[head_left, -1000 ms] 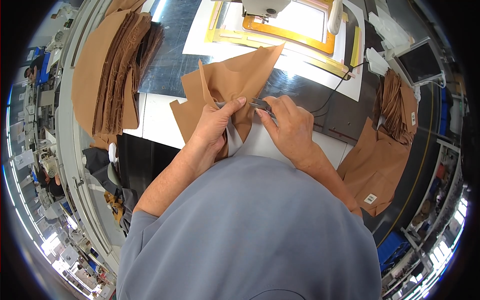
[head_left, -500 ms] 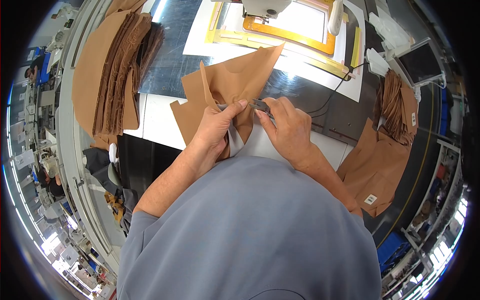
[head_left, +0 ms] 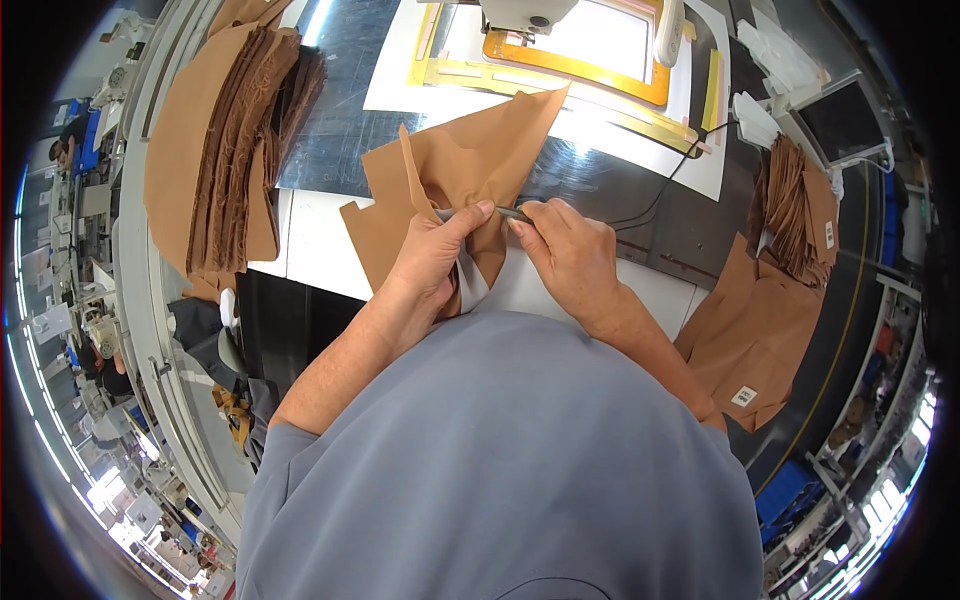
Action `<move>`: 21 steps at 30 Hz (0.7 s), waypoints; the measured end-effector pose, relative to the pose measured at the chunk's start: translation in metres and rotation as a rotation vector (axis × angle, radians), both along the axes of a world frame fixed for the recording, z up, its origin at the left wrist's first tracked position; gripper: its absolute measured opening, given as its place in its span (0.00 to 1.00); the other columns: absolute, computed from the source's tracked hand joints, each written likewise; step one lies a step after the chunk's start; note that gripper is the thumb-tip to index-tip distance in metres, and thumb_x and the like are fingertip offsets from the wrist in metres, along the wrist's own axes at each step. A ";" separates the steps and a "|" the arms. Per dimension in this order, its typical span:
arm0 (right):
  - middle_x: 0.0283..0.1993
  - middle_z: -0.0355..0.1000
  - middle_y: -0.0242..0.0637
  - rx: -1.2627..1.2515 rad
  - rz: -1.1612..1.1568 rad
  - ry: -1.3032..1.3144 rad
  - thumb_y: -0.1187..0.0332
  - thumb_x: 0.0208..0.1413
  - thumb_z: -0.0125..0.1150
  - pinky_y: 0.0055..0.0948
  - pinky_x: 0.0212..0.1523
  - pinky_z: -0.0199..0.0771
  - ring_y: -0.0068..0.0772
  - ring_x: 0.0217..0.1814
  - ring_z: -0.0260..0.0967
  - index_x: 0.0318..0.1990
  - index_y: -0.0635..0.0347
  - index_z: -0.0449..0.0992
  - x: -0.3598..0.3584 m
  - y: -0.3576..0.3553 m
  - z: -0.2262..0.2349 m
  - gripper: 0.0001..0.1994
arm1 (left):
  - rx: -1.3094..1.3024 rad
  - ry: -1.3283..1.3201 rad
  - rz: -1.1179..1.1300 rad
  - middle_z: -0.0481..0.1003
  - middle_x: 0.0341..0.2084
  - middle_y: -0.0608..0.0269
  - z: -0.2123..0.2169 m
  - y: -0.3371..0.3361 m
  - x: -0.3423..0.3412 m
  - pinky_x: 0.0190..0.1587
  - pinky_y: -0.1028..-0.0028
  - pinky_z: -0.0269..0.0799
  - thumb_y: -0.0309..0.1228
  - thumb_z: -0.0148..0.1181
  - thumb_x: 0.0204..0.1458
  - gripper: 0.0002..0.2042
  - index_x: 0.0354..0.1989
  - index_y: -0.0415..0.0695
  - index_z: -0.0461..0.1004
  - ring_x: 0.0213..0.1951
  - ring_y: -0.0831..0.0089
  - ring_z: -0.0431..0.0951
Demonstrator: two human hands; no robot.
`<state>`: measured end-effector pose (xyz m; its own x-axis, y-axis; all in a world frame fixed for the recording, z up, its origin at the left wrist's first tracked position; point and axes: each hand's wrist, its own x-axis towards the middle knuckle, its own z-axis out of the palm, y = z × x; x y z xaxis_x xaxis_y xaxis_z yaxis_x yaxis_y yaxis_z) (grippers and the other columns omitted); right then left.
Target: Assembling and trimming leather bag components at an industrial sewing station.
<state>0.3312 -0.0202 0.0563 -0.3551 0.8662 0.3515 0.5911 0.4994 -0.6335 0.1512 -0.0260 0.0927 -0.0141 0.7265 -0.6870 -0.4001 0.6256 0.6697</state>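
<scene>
Brown cloth (head_left: pixel 480 150) was held up over the worktop's (head_left: pixel 335 150) front edge, right by the wearer's middle! By the L hand (head_left: pixel 428 250) it was gripped, thumb pressed down on top, w/ a fold of grey lining (head_left: pixel 472 285) showing below. And the R hand's (head_left: pixel 577 255) grip? Closed too, a small dark tool (head_left: pixel 514 214) pinched btwn thumb & fingers, its tip aimed at the L thumb, just beside it; whether its blades were parted couldn't be told.

Containers, quick: down low on the R a blue crate (head_left: pixel 785 500) was seen, contents too dim to be made out. An amber frame (head_left: pixel 580 73) was laid on the worktop under the machine head (head_left: pixel 525 14), a bright white panel enclosed by it.

Labels next: a white tag (head_left: pixel 744 396) was carried by the brown pcs (head_left: pixel 750 325) on the R, a second small tag (head_left: pixel 829 235) by the bunched brown pcs (head_left: pixel 795 190) above; dark marks were seen on the lower one, too tiny to be read. Nearby, a monitor (head_left: pixel 840 120) was tilted, screen dark. Far L, a tall stack of brown pcs (head_left: pixel 180 160) was piled, edges frayed.
</scene>
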 end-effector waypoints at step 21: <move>0.30 0.72 0.35 0.028 -0.065 0.078 0.60 0.58 0.67 0.32 0.21 0.70 0.35 0.23 0.73 0.43 0.61 0.76 0.006 0.005 -0.004 0.14 | 0.036 -0.048 0.003 0.76 0.50 0.57 0.000 0.001 0.001 0.54 0.70 0.74 0.36 0.68 0.57 0.24 0.58 0.37 0.70 0.52 0.71 0.77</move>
<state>0.3377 -0.0150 0.0518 -0.2691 0.8761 0.4001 0.5721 0.4796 -0.6653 0.1526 -0.0246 0.0924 0.0159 0.7511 -0.6600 -0.4344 0.5998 0.6720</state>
